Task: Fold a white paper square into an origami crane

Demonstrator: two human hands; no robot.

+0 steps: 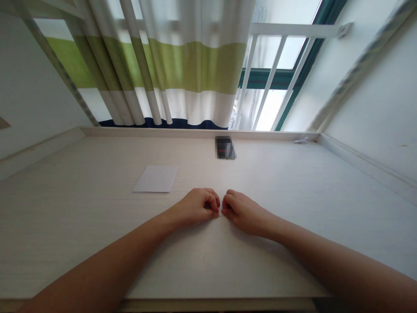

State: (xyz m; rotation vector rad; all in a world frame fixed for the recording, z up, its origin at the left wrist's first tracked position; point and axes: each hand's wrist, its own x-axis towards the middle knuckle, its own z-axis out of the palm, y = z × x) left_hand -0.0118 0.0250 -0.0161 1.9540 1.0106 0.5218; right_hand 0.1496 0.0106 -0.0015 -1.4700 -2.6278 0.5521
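Note:
My left hand [203,204] is closed in a pinch, with a ring on one finger. Facing it, my right hand [239,208] is pinched too, its fingertips only a narrow gap from the left ones. A tiny pale sliver [220,214] shows low in that gap, between the two pinches. Most of it is hidden by the fingers, and its kind cannot be made out. To the left of my left hand and farther back, a sheet of white paper [156,179] lies flat on the table.
Both forearms rest over the white wood-grain table [195,265]. Near its back ledge [156,133] lies a dark, blurred-out object [224,148]. A small white scrap [301,140] sits at the far right corner. Behind stand a striped curtain [198,65] and white railings [269,80].

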